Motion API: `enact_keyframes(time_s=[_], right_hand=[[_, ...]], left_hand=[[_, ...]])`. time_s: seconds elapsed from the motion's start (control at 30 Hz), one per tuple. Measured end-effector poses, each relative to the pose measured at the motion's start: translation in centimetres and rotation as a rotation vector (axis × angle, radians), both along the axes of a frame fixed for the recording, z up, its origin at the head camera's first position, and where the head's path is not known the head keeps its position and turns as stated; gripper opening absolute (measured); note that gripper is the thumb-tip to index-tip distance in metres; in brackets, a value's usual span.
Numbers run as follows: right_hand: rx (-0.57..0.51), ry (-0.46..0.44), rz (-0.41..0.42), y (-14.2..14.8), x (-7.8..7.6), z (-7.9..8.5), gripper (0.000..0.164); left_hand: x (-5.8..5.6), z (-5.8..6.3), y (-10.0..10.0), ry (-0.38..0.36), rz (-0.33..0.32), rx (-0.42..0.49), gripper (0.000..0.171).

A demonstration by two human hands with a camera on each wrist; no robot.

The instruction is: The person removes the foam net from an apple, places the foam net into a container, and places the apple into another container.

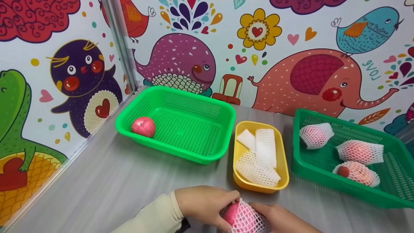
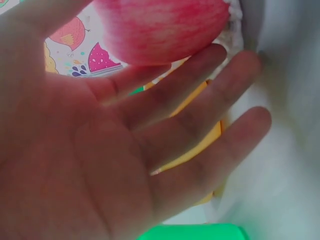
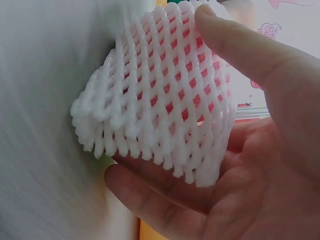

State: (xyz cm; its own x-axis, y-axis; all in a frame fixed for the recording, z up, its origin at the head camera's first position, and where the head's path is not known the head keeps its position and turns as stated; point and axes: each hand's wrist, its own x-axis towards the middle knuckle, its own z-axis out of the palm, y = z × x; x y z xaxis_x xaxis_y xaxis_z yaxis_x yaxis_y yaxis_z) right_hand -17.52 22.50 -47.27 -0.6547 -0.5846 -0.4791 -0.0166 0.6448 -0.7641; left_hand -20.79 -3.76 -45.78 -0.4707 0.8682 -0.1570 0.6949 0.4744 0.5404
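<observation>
Low in the head view, both hands meet at a pink-red apple (image 1: 230, 213) partly covered by a white foam net sleeve (image 1: 248, 220). My left hand (image 1: 207, 205) pinches the apple's bare end between thumb and fingers. In the left wrist view the apple (image 2: 165, 30) shows bare red skin, and the other fingers spread below it. My right hand (image 1: 282, 217) grips the net from the opposite side. The right wrist view has its thumb on top of the net (image 3: 160, 95) and fingers beneath; the net's loose end hangs past the apple.
A bright green basket (image 1: 176, 153) at the left holds one apple (image 1: 143, 127). The yellow bin (image 1: 238, 179) in the middle contains several white foam nets (image 1: 266, 147). In the dark green basket (image 1: 323, 181) at the right lie three netted fruits (image 1: 355, 151). A patterned wall stands behind.
</observation>
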Motion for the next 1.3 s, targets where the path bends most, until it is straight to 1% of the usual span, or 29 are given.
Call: enact_keyframes(time_s=[0.13,0.27,0.37,0.43,0.5,0.63,0.73,0.97,1.07,1.17,1.23,1.3], right_hand=[[0.041,-0.017,-0.032,-0.1,0.2,0.2,0.074],[0.010,-0.019,-0.024,-0.2,0.1,0.0,0.069],[0.011,0.027,0.004,-0.1,0.0,-0.1,0.066],[0.026,0.039,0.011,-0.1,-0.1,-0.1,0.066],[0.045,0.055,0.016,0.0,-0.1,0.0,0.067],[0.053,0.031,-0.010,0.0,-0.2,0.2,0.068],[0.048,0.040,-0.015,0.1,-0.2,0.2,0.069],[0.048,0.056,0.014,0.1,0.2,-0.3,0.075],[0.040,0.057,0.019,0.2,0.4,-0.6,0.078],[0.018,0.064,0.027,0.2,0.4,-0.7,0.081],[0.024,0.062,0.032,0.2,0.3,-0.8,0.081],[0.029,0.082,0.053,0.2,0.2,-1.0,0.080]], left_hand=[[0.0,0.2,0.0,0.005,-0.005,-0.008,0.053],[0.0,0.3,-0.1,-0.020,0.015,-0.020,0.054],[0.1,0.3,-0.1,-0.007,0.029,-0.021,0.056],[0.2,0.3,-0.1,0.007,0.038,-0.020,0.057],[0.3,0.4,-0.2,0.020,0.049,-0.021,0.059],[0.1,0.5,-0.3,0.007,0.069,-0.022,0.061],[0.0,0.4,-0.3,-0.001,0.074,-0.021,0.061],[0.1,0.1,0.0,-0.015,0.077,-0.047,0.058],[0.3,0.2,0.4,0.005,0.067,-0.053,0.058],[0.5,0.3,0.7,0.052,0.068,-0.069,0.059],[0.7,0.5,0.9,0.076,0.072,-0.081,0.059],[0.9,0.5,0.9,0.097,0.074,-0.097,0.059]])
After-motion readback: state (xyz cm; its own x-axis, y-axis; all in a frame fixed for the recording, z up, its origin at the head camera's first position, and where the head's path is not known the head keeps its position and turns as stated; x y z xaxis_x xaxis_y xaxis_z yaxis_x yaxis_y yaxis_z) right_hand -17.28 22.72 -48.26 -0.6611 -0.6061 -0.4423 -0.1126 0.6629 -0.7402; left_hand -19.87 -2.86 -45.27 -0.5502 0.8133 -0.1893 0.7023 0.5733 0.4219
